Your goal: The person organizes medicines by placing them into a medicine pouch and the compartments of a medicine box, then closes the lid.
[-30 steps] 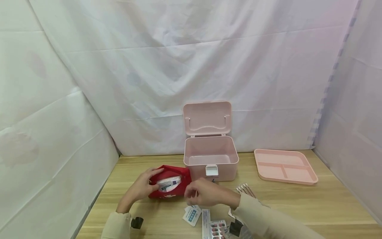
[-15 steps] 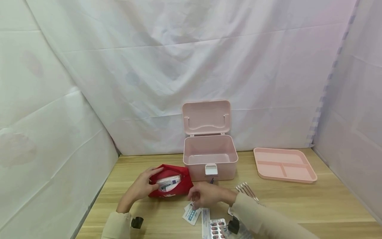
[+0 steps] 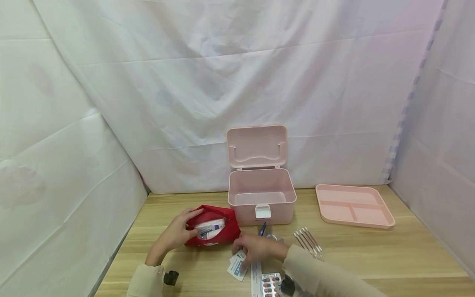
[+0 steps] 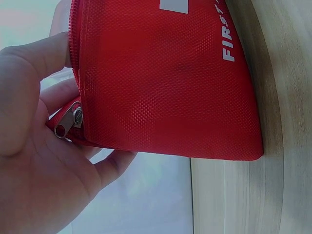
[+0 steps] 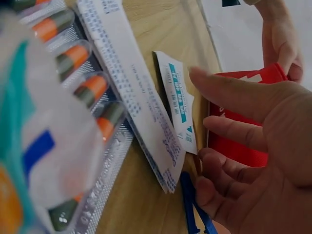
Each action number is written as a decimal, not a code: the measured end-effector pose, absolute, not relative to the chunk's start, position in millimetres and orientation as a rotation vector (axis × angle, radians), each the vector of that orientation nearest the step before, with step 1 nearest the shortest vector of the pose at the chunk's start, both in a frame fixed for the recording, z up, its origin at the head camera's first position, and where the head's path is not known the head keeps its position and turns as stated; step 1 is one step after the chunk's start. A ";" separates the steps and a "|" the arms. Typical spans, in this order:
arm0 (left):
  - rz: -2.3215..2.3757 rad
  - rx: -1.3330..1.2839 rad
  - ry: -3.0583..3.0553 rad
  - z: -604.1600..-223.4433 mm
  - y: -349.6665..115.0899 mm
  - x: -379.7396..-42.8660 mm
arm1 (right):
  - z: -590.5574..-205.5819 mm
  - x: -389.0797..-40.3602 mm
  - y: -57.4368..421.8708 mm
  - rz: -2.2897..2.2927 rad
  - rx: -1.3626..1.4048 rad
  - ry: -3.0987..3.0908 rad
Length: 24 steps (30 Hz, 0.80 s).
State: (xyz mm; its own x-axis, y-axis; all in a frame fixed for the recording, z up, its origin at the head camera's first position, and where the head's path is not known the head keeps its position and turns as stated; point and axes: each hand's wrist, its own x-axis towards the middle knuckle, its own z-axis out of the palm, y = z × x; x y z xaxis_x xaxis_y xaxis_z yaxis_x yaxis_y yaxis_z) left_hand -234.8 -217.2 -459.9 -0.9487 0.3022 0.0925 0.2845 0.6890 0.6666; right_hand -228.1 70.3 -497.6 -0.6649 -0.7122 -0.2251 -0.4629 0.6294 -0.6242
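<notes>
My left hand (image 3: 175, 233) grips the edge of a red first aid pouch (image 3: 231, 232), whose zipped mouth gapes with white packets (image 3: 209, 227) inside. In the left wrist view the thumb lies along the zipper edge, and the other fingers are partly hidden behind the pouch (image 4: 161, 92). My right hand (image 3: 256, 247) reaches down over two small white-and-blue sachets (image 3: 236, 271) in front of the pouch, its fingers spread and holding nothing. In the right wrist view the fingertips come close to the upper sachet (image 5: 175, 95) and blue tweezers (image 5: 189, 202).
A long paper packet (image 3: 256, 280) and a capsule blister pack (image 3: 270, 285) lie at the front. Cotton swabs (image 3: 307, 241) are to the right. Behind stands an open pink box (image 3: 243, 214), with a divided pink tray (image 3: 356, 223) on its right.
My right hand has come slightly down and nearer the sachets, uncovering the tweezers and more of the swabs. My left hand and the pouch keep their place.
</notes>
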 end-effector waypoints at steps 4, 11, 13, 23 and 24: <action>1.130 0.491 2.862 -459.6 -217.2 -234.9 | -498.8 -225.7 67.7 -0.698 -0.880 2.398; 1.127 0.488 2.861 -458.6 -216.7 -233.7 | -500.2 -224.9 64.8 -0.702 -0.867 2.414; 1.129 0.486 2.860 -458.7 -216.4 -233.2 | -500.4 -225.5 64.5 -0.709 -0.854 2.406; 1.116 0.485 2.874 -458.9 -215.7 -232.5 | -502.4 -223.8 62.8 -0.608 -0.885 2.489; 1.117 0.482 2.874 -458.9 -215.5 -232.3 | -502.5 -223.6 62.6 -0.604 -0.885 2.493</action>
State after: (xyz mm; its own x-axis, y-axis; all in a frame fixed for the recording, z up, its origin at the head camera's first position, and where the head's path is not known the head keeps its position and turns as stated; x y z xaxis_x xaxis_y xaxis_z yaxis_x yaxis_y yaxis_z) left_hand -232.3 -215.5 -458.9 -0.9520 0.2921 0.0914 0.2771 0.6959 0.6625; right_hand -223.6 62.6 -502.5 -0.7068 -0.6647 -0.2421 -0.4800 0.7020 -0.5260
